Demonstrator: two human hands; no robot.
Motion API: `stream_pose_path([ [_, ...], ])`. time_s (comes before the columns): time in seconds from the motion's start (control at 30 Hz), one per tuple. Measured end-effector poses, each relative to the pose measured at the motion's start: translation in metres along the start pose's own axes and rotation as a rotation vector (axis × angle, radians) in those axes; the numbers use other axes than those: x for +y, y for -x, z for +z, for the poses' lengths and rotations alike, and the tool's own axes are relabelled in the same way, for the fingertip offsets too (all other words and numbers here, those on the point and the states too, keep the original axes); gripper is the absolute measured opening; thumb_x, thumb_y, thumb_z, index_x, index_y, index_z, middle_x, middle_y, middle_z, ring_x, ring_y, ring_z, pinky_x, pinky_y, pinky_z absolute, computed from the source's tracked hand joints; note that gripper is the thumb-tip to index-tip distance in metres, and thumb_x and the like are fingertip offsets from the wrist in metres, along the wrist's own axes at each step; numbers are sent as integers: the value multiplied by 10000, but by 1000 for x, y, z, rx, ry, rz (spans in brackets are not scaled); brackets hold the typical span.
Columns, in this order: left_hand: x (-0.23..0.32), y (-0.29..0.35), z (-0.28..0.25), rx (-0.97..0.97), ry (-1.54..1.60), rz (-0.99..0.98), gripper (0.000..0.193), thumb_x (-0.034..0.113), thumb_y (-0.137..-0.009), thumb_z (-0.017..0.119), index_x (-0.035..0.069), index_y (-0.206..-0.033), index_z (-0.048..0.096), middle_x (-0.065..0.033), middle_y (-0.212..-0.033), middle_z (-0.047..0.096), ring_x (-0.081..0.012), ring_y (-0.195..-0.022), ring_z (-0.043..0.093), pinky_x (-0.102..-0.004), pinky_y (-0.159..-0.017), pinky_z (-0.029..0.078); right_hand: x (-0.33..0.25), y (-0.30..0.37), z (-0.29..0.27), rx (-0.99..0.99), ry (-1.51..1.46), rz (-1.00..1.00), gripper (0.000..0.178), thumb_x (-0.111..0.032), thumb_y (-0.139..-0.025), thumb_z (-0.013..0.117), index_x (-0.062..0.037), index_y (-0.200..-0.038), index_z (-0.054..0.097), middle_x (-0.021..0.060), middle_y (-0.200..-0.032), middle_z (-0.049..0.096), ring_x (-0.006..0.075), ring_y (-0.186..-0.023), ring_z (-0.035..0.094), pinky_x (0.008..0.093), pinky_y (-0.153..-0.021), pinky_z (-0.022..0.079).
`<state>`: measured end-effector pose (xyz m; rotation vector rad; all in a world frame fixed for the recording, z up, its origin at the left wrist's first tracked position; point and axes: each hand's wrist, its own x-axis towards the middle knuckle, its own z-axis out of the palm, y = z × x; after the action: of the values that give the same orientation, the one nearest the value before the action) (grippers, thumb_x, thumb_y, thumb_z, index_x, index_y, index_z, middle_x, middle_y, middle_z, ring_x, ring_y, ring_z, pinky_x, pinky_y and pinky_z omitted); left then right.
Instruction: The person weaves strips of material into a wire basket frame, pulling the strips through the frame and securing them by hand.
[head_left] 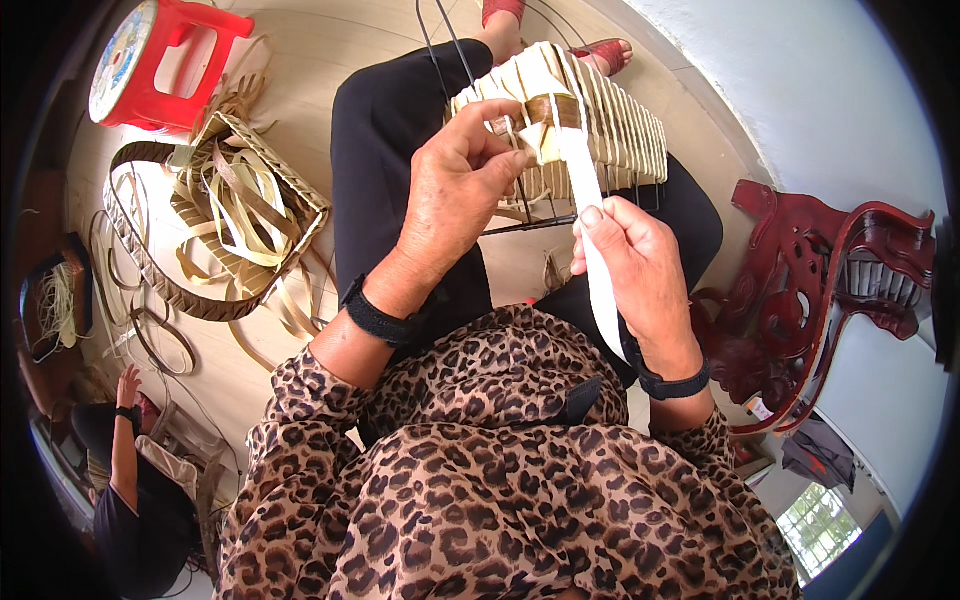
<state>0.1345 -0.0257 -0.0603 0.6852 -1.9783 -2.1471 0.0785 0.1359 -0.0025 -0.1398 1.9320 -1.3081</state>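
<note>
Across my lap lies a wire-framed basket piece wrapped in rows of pale flat strips. A broad brown band passes under some of the wraps near its middle. My left hand is at the piece's left side, its thumb and curled fingers closed at a folded pale strip end beside the brown band; its inner fingers are partly hidden. My right hand pinches a long white flat strip between thumb and fingers. This strip runs up to the weave and hangs down below the hand.
On the floor at left, a woven basket with a long handle holds loose strips, beside a red stool. A carved dark-red wooden chair stands at right near the wall. Another person sits at lower left.
</note>
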Motion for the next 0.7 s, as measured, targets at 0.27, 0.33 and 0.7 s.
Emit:
stream_pose_path([
  [0.27,1,-8,-1,46,85,-100,41,38,-842,593,0,-853,582,4,-638,556,-35,-551,483,-173,-492,398,4,-4,2,7,209,-137,261,-229,-894,513,8,-795,561,42,-627,583,90,-558,511,251,-535,411],
  [0.33,4,-8,-2,39,49,-102,39,39,-844,591,2,-848,581,6,-640,555,-33,-547,479,-173,-489,395,2,-3,2,2,244,-132,264,-229,-895,512,11,-794,559,43,-629,585,88,-556,503,248,-531,406],
  [0.7,14,0,-11,37,9,-110,120,58,-863,550,-20,-954,553,-26,-696,567,-70,-594,509,-197,-554,426,14,11,-3,-153,-35,-67,235,-211,-894,507,-9,-791,570,4,-616,531,55,-559,471,224,-532,387],
])
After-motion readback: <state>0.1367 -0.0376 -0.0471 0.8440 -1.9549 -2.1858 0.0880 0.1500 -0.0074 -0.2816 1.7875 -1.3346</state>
